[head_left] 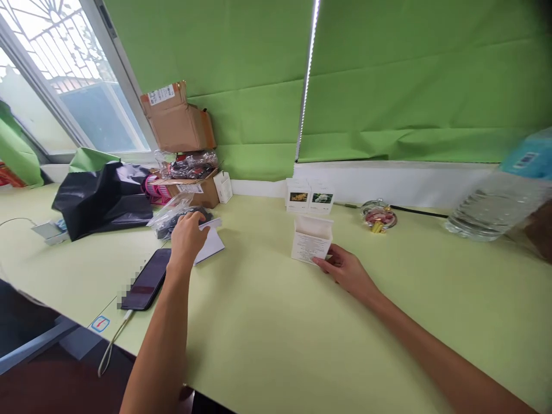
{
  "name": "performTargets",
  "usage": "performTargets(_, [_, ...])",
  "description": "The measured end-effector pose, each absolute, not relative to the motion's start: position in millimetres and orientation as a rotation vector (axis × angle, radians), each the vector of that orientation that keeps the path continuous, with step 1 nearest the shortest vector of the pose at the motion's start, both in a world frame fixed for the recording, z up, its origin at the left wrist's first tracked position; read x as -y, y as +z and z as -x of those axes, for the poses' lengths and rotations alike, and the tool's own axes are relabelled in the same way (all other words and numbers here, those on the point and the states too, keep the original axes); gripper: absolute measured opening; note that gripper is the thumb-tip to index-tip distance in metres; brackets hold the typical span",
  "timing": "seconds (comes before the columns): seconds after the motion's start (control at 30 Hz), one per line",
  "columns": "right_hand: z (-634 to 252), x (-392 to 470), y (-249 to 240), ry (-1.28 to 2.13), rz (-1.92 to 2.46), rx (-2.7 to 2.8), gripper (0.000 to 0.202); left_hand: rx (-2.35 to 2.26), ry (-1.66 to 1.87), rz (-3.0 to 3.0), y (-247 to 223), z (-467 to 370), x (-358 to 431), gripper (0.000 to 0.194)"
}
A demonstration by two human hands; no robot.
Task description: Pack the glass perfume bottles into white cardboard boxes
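Note:
My right hand grips a small white carton by its lower right corner. The carton stands upright on the table with its top open and lines of small print on the side facing me. At the left, my left hand has its fingers closed on the edge of a white card, which is tilted up. Under that card lies a stack of white cards. Just behind the left hand is a clear plastic bag with dark contents.
Two white boxes with flower pictures stand against the wall. A coiled cable and a large water bottle are at the right. Leftward lie a phone on a charging cable, a black plastic sheet and stacked cardboard boxes.

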State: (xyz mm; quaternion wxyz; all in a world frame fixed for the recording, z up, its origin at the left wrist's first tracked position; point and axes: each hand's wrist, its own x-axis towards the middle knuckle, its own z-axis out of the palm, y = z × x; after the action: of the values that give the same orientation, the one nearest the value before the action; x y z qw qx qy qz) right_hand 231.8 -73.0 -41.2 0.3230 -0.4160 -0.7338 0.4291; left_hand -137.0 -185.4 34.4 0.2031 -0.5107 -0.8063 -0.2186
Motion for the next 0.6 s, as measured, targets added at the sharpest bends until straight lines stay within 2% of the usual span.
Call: performTargets(0.6, [-232.8,66.6,-49.1,1.002,1.175,2.008,0.054,2.367,-0.524,1.496,22.2,159.1,189.3,0.015])
